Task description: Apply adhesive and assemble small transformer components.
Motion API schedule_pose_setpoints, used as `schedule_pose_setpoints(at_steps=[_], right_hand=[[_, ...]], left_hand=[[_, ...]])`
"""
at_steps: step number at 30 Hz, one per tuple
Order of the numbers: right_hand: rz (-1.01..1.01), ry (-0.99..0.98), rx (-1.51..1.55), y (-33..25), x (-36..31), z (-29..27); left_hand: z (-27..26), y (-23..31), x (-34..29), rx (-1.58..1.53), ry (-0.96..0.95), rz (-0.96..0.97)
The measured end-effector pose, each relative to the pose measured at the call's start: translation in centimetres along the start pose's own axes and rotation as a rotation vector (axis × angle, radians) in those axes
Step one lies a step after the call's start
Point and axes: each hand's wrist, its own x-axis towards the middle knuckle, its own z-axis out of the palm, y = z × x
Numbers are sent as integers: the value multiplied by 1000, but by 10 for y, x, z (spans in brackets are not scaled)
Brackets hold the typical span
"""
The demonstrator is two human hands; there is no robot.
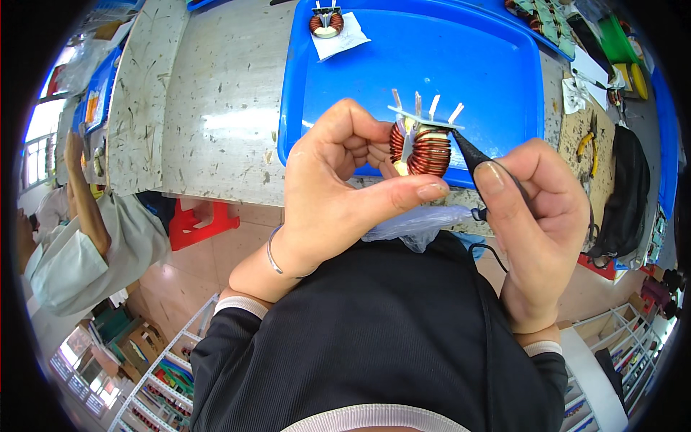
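Note:
My left hand [327, 191] is closed around a toroidal coil [430, 153] wound with copper-coloured wire, thumb along its near side. A thin pale board [426, 118] sits on top of the coil, with several silvery leads sticking up from it. In my right hand [543, 209] is a black tapered tool [473, 157], pinched between thumb and fingers. Its narrow tip meets or nearly meets the board's right end; whether they touch I cannot tell. The tool's exact kind is unclear. Both hands are raised over the near edge of a blue tray [345, 93].
Another wound coil [327, 24] lies on white paper [347, 42] in the tray's far left corner. Yellow-handled pliers [589, 147] rest on a board at right, beside a black cloth-like item [625, 191]. Clear plastic [417, 225] hangs below my hands. A co-worker [93, 245] sits at left near a red stool [201, 223].

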Motion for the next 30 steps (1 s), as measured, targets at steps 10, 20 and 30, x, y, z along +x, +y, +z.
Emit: schedule_pose_setpoints(at_steps=[10, 20, 30], right_hand=[[25, -29, 6, -2, -1, -2], [5, -74, -33, -3, -1, -4], [-31, -75, -24, -1, -1, -1]], left_hand=[[0, 1, -1, 31, -18, 14], [1, 0, -1, 154, -15, 41], [2, 4, -2, 189, -6, 57]])
